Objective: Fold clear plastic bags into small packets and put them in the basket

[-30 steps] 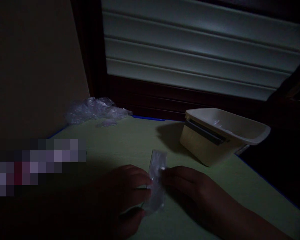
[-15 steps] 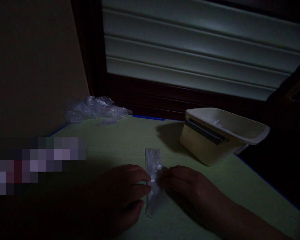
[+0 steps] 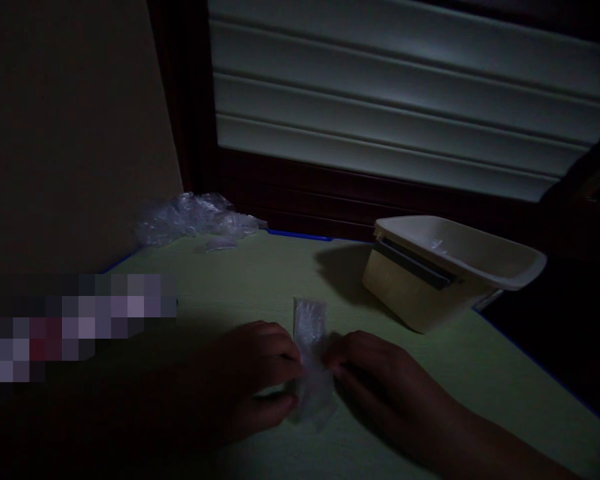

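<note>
A narrow clear plastic bag [image 3: 311, 327] lies lengthwise on the pale green table, between my two hands. My left hand [image 3: 260, 373] has its curled fingertips on the bag's left edge, with the thumb lower down along the same side. On the right edge, my right hand [image 3: 380, 373] pinches the plastic with its fingers close together. The lower half of the bag looks blurred and slightly spread. Dim light hides the exact contact of the fingertips.
A heap of crumpled clear plastic bags [image 3: 195, 217] rests at the table's back left corner. At the right edge stands a cream plastic bin [image 3: 415, 293] with a grey handle. A blurred-out item [image 3: 80, 327] lies at left. Behind are dark-framed louvres [image 3: 380, 100].
The bag's lower end has shifted and spread to the right. My left thumb has come closer to the fingers and the bag. The whole view has shifted slightly.
</note>
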A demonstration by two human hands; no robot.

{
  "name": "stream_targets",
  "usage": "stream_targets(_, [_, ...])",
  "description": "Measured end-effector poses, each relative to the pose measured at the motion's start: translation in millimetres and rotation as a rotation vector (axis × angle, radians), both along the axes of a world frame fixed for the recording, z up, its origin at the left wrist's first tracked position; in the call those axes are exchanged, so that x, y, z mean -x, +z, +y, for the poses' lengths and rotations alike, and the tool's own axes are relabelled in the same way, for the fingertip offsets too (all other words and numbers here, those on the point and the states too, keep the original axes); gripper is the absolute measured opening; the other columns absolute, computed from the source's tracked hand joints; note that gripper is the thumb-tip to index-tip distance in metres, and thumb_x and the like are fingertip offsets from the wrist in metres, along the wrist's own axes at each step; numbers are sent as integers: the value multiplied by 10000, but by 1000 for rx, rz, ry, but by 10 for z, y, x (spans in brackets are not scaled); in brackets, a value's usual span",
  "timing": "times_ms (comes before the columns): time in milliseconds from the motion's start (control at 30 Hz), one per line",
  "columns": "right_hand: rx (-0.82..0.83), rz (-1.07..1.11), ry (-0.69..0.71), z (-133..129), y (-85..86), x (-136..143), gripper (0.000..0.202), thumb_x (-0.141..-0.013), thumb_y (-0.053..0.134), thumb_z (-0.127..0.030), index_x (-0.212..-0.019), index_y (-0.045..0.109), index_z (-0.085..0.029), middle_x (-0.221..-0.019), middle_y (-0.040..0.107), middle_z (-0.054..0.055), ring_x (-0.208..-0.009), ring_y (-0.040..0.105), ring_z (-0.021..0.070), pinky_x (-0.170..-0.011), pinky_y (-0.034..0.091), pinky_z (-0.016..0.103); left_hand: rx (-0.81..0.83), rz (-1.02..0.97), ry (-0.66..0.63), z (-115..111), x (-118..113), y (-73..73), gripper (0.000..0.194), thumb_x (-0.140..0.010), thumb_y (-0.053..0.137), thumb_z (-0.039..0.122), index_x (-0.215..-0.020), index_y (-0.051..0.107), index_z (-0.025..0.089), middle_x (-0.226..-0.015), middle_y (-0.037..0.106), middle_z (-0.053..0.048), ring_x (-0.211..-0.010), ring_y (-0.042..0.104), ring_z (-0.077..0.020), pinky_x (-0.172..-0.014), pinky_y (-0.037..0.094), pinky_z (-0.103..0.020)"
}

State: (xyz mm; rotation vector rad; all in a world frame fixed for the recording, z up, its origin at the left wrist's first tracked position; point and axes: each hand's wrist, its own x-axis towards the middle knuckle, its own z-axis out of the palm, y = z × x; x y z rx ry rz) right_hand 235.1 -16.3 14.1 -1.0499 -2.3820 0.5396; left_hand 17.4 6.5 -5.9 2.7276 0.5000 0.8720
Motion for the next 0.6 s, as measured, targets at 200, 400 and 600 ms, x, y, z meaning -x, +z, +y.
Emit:
stream_targets(200, [23, 37, -10, -22, -12, -6, 158, -843, 407, -127, -823, 553, -185, -750, 606, 34, -688, 562, 144, -641, 467, 273, -29, 83, 7, 30, 11, -14, 109, -801, 539, 104, -895, 553, 158, -911, 625, -39, -861, 554, -172, -780, 437, -315])
stream_targets(400, [-24, 36, 69, -45, -3, -12, 467, -647, 463, -7, -1085, 490, -164, -1085, 538, 95, -1021, 497, 195, -868, 439, 332, -89, 190, 54, 13, -20, 20, 106, -817, 507, 86, -787, 588, 146, -846, 626, -37, -807, 556, -170, -733, 441, -297])
stream_targets(600, [-25, -42, 75, -75, 13, 1, 268, -719, 525, -70, -972, 545, -156, -1008, 548, 93, -960, 499, 198, -834, 444, 335, -90, 167, 52, -27, -29, 49, 117, -821, 497, 79, -789, 595, 135, -849, 620, -41, -790, 552, -163, -712, 444, -286])
